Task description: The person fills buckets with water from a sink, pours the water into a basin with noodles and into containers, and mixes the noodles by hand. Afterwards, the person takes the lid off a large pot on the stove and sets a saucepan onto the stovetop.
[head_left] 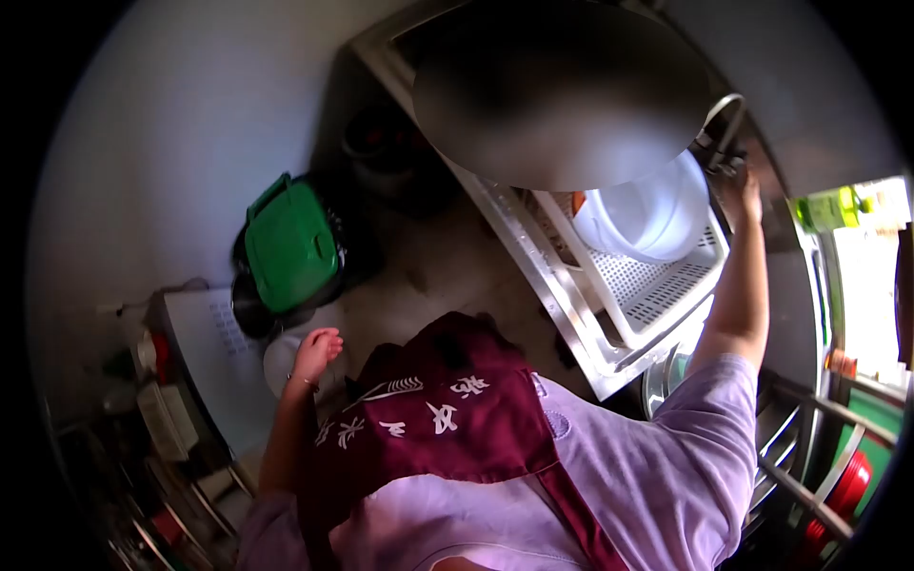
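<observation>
My right arm reaches over the sink's right side, and my right hand (744,196) is at the base of the metal tap (727,124), its fingers seeming closed around the handle. Beside that arm, a white perforated basket (626,319) lies tilted over the sink (557,303). A white bucket (657,214) sits in the basket, its upper part covered by a blurred oval. My left hand (319,354) hangs away from the sink, fingers loosely curled together with nothing visible in them. Near it is a pale round object, partly hidden by the wrist.
A green-lidded bin (292,249) with a black bag stands on the floor at the left. Below it is a white box-like surface (214,366). On the right, a bottle of green liquid (830,209) is by the window, above a metal rack with red bowls (850,483).
</observation>
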`<action>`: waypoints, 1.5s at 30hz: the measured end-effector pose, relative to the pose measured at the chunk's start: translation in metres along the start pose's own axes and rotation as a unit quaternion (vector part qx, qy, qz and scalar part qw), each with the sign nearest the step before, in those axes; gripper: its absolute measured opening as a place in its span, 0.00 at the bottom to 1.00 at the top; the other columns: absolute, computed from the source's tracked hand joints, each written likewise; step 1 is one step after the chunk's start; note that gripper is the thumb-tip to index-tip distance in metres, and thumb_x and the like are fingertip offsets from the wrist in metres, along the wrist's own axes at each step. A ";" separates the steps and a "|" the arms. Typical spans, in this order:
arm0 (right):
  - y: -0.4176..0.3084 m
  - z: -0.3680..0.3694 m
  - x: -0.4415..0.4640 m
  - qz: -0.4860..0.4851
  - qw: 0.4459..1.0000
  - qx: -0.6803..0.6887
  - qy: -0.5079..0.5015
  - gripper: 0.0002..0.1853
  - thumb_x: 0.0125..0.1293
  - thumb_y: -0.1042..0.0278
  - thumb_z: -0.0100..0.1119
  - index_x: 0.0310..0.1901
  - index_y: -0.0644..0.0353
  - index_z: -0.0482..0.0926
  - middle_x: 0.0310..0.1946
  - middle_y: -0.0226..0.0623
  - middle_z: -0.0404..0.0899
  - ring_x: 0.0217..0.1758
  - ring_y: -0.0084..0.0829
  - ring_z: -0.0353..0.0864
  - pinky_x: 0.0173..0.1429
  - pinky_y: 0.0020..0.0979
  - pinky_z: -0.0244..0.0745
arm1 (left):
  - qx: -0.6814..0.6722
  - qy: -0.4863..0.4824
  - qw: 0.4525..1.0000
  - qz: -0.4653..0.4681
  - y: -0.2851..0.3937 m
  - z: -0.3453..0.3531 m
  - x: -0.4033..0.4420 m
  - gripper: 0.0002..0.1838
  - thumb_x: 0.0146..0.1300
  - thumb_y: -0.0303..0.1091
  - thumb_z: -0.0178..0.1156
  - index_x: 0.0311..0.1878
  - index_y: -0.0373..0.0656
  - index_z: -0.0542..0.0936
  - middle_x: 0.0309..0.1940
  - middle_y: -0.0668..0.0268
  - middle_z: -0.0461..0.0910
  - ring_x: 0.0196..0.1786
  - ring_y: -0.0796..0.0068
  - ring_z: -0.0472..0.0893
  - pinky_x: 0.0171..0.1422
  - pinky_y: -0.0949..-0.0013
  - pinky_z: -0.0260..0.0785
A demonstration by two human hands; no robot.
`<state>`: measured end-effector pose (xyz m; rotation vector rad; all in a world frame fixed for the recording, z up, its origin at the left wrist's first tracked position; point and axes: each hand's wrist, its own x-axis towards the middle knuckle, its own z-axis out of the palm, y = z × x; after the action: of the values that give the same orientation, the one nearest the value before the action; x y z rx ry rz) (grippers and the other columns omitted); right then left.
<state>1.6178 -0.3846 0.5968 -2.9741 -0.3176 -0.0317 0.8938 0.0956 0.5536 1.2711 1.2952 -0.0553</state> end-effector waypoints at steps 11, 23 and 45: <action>0.066 0.050 0.051 0.034 0.990 0.051 0.131 0.33 0.56 0.48 0.53 0.65 0.48 0.64 0.57 0.39 0.73 0.60 0.42 0.71 0.63 0.39 0.65 | -0.005 0.014 0.998 -0.064 -0.008 0.014 -0.011 0.13 0.66 0.35 0.48 0.47 0.40 0.74 0.36 0.65 0.78 0.35 0.78 0.76 0.41 0.76 0.70; 0.064 0.075 0.032 0.010 0.995 -0.031 0.095 0.21 0.63 0.54 0.45 0.54 0.52 0.74 0.47 0.42 0.79 0.49 0.47 0.77 0.55 0.41 0.71 | 0.012 0.012 0.999 -0.041 0.008 0.026 -0.011 0.12 0.65 0.35 0.49 0.47 0.40 0.75 0.36 0.66 0.78 0.36 0.79 0.75 0.40 0.76 0.69; -0.189 -0.095 -0.161 -0.106 0.784 0.505 0.346 0.11 0.62 0.77 0.46 0.45 0.62 0.75 0.38 0.36 0.80 0.37 0.28 0.80 0.38 0.24 0.72 | 0.137 -0.119 0.981 0.072 -0.072 -0.019 -0.001 0.22 0.64 0.42 0.52 0.60 0.46 0.72 0.48 0.61 0.77 0.47 0.70 0.75 0.54 0.70 0.66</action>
<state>1.4198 -0.2498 0.7124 -1.6823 -0.3893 -0.7097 0.8341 0.0799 0.5121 1.5395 1.0106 -0.2817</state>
